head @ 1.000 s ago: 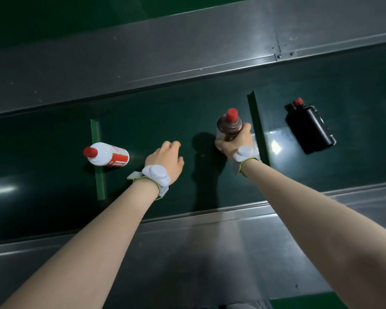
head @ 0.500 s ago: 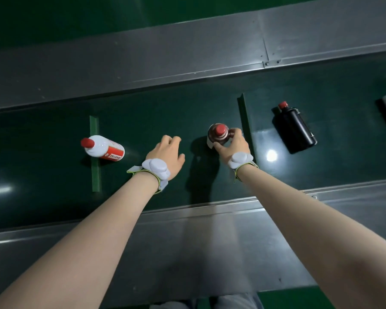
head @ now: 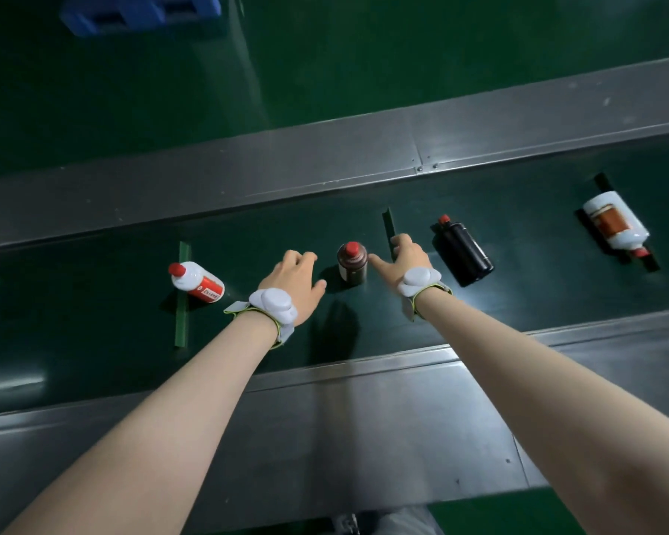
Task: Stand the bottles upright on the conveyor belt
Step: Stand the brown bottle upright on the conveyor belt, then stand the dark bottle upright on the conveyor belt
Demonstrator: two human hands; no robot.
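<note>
Brown glass bottle with red cap (head: 351, 264) stood upright mid-frame on dark green conveyor belt (head: 93, 303), flanked by left hand (head: 294, 281) and right hand (head: 404, 258), fingers loosely spread, nothing gripped, white bottle with red label (head: 197, 283) at left, its writing unreadable.

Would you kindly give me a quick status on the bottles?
Both hands, left and right, open. Brown bottle upright between them. Black bottle and far-right white bottle lie flat. Nothing blocking.

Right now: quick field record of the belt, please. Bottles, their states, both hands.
belt: green conveyor belt, metal rails either side
white bottle, red cap: upright, left of the hands
brown bottle: upright, between the hands
black bottle: lying down, right of right hand
white bottle, orange label: lying down, far right
left hand: open, holding nothing
right hand: open, thumb at the brown bottle's side, no grip
left to stand: two
</note>
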